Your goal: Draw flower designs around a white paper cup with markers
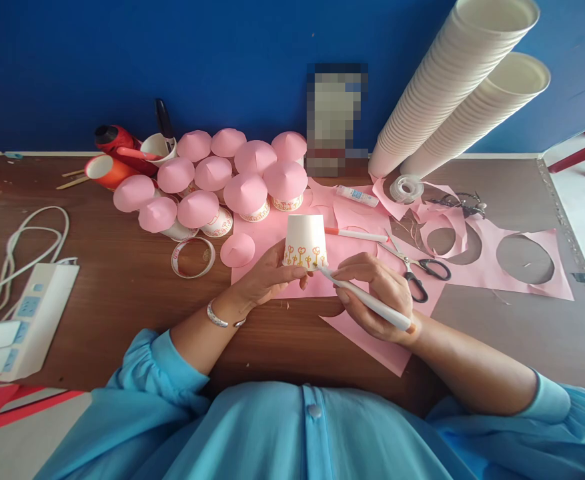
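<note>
My left hand [268, 275] is closed on an upside-down white paper cup [305, 239] with small orange and yellow marks around its rim. It holds the cup near the rim, above pink paper [272, 233]. My right hand [378, 293] grips a white pen [367, 301], and the pen's tip touches the cup's lower edge. A cut-off cup ring [193, 257] and a small pink paper cone [237, 249] lie just left of the cup.
Several cups capped with pink cones [212, 183] stand at the back. Two long stacks of white paper cups [452, 93] lean against the blue wall. Scissors [415, 267], a second pen [357, 234], a glue tube [357, 195], tape [406, 188] and cut pink sheets [522, 257] lie right. A power strip [32, 313] is left.
</note>
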Available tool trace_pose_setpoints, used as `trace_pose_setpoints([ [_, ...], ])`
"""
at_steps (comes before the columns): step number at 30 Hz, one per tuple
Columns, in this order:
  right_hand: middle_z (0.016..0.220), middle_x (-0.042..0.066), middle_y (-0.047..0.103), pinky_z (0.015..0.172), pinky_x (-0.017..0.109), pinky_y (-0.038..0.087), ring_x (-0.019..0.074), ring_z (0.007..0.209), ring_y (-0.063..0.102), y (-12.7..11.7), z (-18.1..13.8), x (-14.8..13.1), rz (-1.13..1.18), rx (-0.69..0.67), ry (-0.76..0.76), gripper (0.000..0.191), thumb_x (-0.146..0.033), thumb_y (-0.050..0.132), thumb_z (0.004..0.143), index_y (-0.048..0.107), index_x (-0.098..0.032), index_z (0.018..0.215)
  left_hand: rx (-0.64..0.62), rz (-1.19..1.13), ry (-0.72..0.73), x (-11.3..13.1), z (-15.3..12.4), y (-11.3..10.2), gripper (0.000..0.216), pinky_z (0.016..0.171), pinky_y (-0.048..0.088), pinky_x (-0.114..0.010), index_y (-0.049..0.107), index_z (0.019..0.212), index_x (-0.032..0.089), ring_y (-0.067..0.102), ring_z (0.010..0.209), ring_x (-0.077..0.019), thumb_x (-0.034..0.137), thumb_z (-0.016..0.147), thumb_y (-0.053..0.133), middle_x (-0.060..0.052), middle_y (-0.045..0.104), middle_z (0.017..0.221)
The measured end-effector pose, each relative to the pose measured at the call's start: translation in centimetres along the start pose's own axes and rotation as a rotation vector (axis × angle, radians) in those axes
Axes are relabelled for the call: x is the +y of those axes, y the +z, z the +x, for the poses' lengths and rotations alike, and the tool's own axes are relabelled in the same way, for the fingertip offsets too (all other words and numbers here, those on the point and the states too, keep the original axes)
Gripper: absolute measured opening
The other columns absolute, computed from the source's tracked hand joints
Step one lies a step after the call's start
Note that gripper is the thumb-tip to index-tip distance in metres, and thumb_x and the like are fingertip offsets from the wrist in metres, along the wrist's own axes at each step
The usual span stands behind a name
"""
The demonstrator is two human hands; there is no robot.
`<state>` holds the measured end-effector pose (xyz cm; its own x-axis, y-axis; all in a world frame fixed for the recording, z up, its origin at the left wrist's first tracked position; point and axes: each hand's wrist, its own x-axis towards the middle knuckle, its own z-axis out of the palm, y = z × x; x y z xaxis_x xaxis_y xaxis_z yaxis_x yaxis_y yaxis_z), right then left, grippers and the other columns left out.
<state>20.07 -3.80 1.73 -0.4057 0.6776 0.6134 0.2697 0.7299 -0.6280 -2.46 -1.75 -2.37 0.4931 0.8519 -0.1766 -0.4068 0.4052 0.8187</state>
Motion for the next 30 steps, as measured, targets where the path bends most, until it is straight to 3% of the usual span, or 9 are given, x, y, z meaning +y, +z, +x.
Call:
trace_pose_setpoints([
  [13, 0.081, 0.002, 0.071, 0.060, 0.030, 0.058, 0.0180, 0.071, 0.072, -0.01, -0.10, -0.16, 0.046, 0.022, 0.054, 0.017, -0.009, 0.063, 0.094, 0.066, -0.020, 0.107, -0.010, 0.005, 0.001, -0.35, -0.04, -0.49, 0.041, 0.062, 0.054, -0.026, 0.070, 0.109, 0.017, 0.065, 0.077, -0.0144, 0.033, 0.078, 0.091, -0.006, 0.072, 0.097],
  [30, 0.086, 0.005, 0.072, 0.064, 0.035, 0.062, 0.0205, 0.075, 0.072, -0.14, -0.28, 0.04, 0.038, 0.037, 0.065, 0.019, -0.012, 0.062, 0.095, 0.066, -0.021, 0.112, -0.012, 0.006, 0.025, -0.15, 0.01, -0.33, 0.039, 0.066, 0.056, -0.029, 0.071, 0.108, 0.016, 0.065, 0.080, -0.0163, 0.033, 0.078, 0.091, -0.007, 0.071, 0.097],
])
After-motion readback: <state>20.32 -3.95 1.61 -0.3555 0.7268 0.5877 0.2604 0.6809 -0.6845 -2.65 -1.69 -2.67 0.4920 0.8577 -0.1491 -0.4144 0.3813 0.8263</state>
